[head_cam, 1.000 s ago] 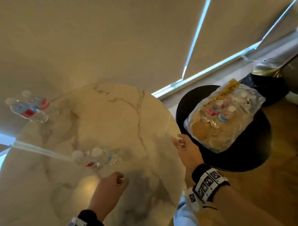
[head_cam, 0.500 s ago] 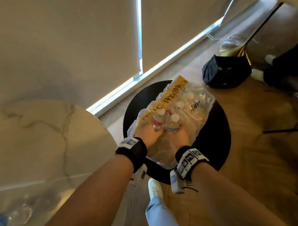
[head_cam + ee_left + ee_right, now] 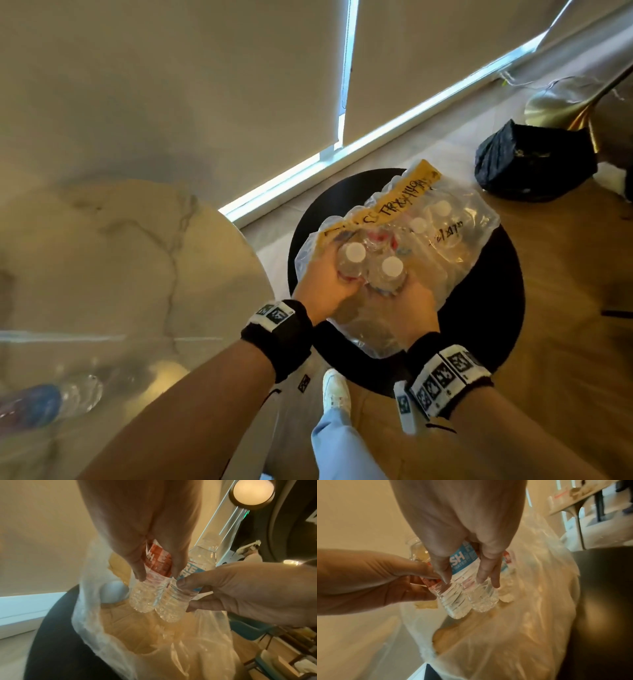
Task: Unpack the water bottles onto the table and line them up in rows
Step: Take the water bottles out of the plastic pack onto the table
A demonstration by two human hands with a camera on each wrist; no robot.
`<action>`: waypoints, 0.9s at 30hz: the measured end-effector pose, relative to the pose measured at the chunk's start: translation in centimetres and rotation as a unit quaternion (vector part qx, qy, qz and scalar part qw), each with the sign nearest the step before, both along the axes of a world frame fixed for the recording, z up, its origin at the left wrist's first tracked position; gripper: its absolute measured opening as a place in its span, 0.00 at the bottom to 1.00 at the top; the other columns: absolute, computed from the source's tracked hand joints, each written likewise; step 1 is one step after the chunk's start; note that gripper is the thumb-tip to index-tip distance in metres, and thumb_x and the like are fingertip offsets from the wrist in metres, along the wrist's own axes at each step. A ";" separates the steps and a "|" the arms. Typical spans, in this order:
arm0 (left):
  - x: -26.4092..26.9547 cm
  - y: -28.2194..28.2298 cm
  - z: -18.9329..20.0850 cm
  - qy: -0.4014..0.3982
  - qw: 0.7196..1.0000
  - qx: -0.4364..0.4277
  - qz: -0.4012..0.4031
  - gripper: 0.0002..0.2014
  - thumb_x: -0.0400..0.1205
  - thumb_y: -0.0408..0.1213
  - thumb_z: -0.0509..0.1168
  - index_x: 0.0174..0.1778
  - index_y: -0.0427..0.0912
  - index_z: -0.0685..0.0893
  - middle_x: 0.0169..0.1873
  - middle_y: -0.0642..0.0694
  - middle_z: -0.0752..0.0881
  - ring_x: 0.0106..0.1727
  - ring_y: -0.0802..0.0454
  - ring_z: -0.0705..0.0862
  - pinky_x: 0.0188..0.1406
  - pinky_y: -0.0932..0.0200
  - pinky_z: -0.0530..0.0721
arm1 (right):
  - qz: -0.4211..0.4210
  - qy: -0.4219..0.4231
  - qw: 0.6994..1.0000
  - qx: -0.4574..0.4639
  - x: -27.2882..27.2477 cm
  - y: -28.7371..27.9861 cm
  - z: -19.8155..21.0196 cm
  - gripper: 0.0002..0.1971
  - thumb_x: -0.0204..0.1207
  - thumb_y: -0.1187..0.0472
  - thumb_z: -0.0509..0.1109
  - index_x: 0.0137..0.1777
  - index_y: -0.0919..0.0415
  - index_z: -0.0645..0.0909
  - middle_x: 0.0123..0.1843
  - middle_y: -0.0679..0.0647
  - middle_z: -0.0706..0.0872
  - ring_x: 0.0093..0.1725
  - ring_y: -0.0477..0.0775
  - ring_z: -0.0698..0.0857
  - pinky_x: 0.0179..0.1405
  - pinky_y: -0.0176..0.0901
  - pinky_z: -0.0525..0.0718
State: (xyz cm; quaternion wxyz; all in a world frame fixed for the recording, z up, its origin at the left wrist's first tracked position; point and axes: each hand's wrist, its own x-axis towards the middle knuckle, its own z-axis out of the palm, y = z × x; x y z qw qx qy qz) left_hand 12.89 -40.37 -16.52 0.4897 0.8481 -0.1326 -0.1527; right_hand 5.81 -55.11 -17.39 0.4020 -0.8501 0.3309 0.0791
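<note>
A clear plastic bag (image 3: pixel 455 246) with a yellow strip lies on a round black stool (image 3: pixel 496 308) and holds several water bottles. My left hand (image 3: pixel 325 284) grips a red-labelled bottle (image 3: pixel 349 265) by its middle. Beside it, my right hand (image 3: pixel 407 305) grips a blue-labelled bottle (image 3: pixel 390 277). Both bottles are upright, touch each other and hang just above the bag's opening. In the left wrist view my left hand (image 3: pixel 158 575) wraps the red-labelled bottle (image 3: pixel 150 595). In the right wrist view my right hand (image 3: pixel 465 581) wraps the blue-labelled bottle (image 3: pixel 462 561).
The round marble table (image 3: pixel 120 257) stands to the left of the stool, with a bottle (image 3: pixel 58 404) at its near edge. A black bag (image 3: pixel 534 161) and a gold lamp base (image 3: pixel 561 102) sit on the wooden floor behind. My shoe (image 3: pixel 337 390) is beside the stool.
My view swung from the table to the stool. Both hands left the table, reached into the bag, each took hold of a bottle, and have lifted them up.
</note>
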 end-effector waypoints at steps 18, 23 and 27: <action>-23.7 39.8 5.9 0.135 0.942 0.010 0.306 0.26 0.75 0.39 0.81 0.66 0.56 0.79 0.53 0.65 0.86 0.54 0.81 0.83 0.44 0.83 0.82 | 0.385 -0.052 0.911 0.139 -9.2 36.8 6.8 0.26 0.66 0.49 0.81 0.62 0.53 0.81 0.51 0.47 0.90 0.51 0.49 0.89 0.45 0.32 0.81; -23.7 45.9 3.7 0.101 0.930 0.046 0.350 0.27 0.73 0.47 0.79 0.67 0.56 0.79 0.53 0.61 0.89 0.54 0.66 0.88 0.55 0.58 0.90 | 0.358 -0.041 0.925 0.125 -10.8 43.9 4.7 0.28 0.64 0.51 0.82 0.64 0.54 0.80 0.55 0.49 0.88 0.53 0.52 0.86 0.51 0.42 0.82; -22.5 46.8 3.2 0.116 0.929 0.015 0.350 0.30 0.71 0.49 0.79 0.69 0.56 0.79 0.58 0.58 0.89 0.59 0.58 0.87 0.62 0.48 0.89 | 0.313 -0.024 0.943 0.113 -11.1 45.4 3.5 0.31 0.62 0.50 0.82 0.65 0.56 0.79 0.59 0.55 0.88 0.57 0.59 0.87 0.56 0.53 0.85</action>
